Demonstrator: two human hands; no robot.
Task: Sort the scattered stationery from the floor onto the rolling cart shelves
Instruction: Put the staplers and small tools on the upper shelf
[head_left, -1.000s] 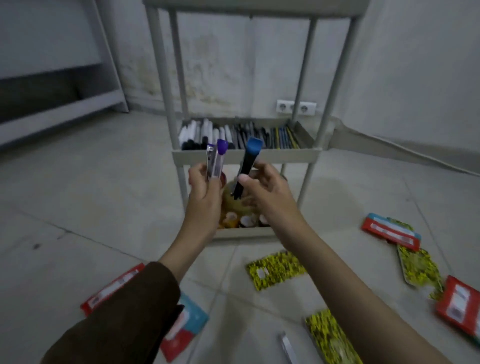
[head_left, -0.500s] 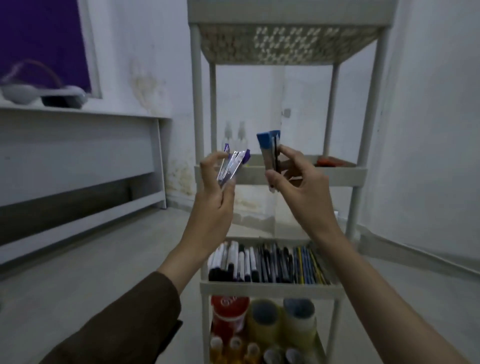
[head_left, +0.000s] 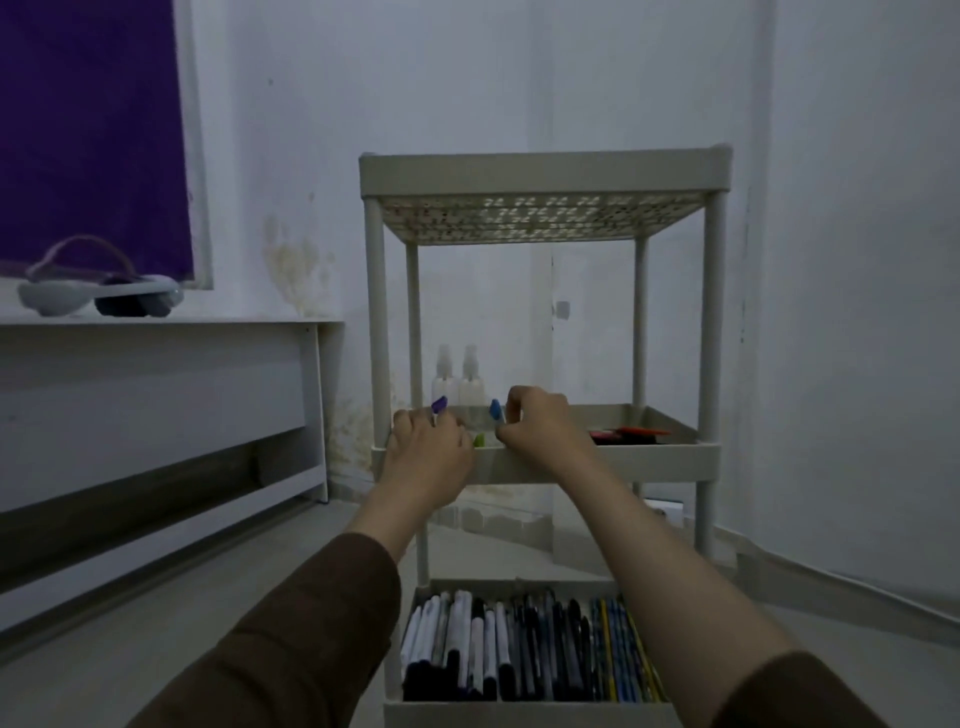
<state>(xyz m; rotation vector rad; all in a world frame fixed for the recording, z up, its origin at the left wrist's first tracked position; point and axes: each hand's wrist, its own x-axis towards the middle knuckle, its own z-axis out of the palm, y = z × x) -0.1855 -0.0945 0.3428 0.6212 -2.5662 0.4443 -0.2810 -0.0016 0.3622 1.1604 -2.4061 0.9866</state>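
The white rolling cart (head_left: 543, 174) stands in front of me. Both hands reach over the front rim of its second shelf (head_left: 660, 460). My left hand (head_left: 423, 447) grips a purple-capped pen (head_left: 439, 404), whose tip sticks up above the fingers. My right hand (head_left: 540, 428) pinches a blue-capped pen (head_left: 495, 410) just inside the shelf. A small green item (head_left: 479, 440) shows between the two hands. The shelf below holds a row of several pens and markers (head_left: 519, 649).
Two clear spray bottles (head_left: 460, 382) stand at the back left of the second shelf; red and black items (head_left: 628, 434) lie at its right. A low white bench (head_left: 156, 332) with a headset (head_left: 98, 293) runs along the left wall.
My view has risen from the floor to the upper shelves. Both hands, still holding the pens, have moved forward and down onto the second shelf's front rim.
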